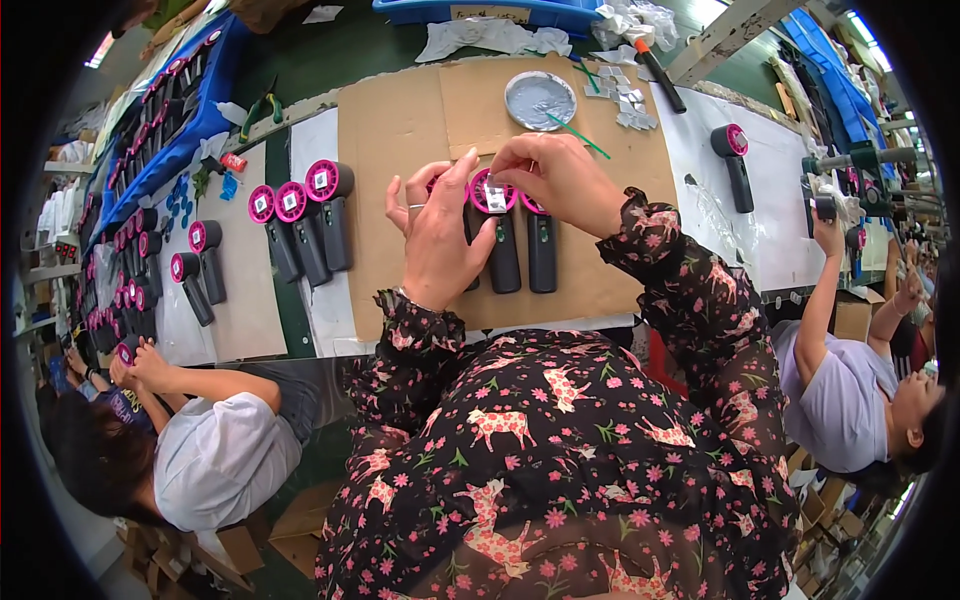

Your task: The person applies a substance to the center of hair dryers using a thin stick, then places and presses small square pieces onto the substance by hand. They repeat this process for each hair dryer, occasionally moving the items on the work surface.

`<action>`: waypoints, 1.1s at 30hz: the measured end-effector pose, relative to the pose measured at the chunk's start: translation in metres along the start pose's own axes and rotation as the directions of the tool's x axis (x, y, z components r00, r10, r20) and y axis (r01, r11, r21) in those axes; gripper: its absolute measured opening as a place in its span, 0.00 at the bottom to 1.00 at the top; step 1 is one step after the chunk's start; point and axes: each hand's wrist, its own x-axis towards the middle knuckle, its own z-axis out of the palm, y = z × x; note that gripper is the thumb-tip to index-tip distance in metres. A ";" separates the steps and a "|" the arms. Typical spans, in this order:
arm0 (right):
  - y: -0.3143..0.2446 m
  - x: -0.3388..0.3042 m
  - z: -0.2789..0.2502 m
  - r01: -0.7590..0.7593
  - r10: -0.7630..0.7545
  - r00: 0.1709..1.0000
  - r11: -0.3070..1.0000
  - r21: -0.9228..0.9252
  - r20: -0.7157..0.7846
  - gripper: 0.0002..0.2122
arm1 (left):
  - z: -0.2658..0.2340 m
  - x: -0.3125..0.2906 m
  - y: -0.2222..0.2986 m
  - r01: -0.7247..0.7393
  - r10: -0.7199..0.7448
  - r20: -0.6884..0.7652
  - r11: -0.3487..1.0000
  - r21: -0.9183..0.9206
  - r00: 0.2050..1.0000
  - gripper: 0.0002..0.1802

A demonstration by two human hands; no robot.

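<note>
Several dark grey handheld fans with pink heads are in front of me; the middle fan (504,262) lies upright on a brown cardboard sheet (400,130). At its head, my right hand (570,180) pinches a small whitish square piece (496,197) with dark marks. My left hand (438,240) hovers at the left of that head, fingers spread and nothing visible in them. Partly under my left hand is another fan, mostly hidden. To the right lies a fan (542,250) with its head partly covered by my right hand.
Beyond the fans stand a round tub of grey paste (540,100) with a green stick (580,137) and small white squares (630,105). Three fans (312,250) lie left, another (735,170) right. Pliers (262,110) rest at far left. Co-workers sit either side.
</note>
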 end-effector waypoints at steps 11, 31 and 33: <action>0.013 -0.001 0.022 0.097 -0.104 0.992 0.991 -0.096 -0.066 0.05 | 0.005 0.001 -0.003 -0.020 0.020 0.001 1.000 -0.013 1.000 0.51; 0.041 -0.003 -0.015 -0.021 0.003 0.969 0.997 -0.068 -0.249 0.07 | -0.003 -0.001 0.001 -0.029 0.030 0.023 0.999 -0.034 0.999 0.49; 0.077 -0.010 -0.053 -0.118 0.084 0.929 0.990 -0.074 -0.360 0.07 | -0.011 -0.003 -0.002 -0.021 0.020 -0.030 1.000 -0.019 0.999 0.47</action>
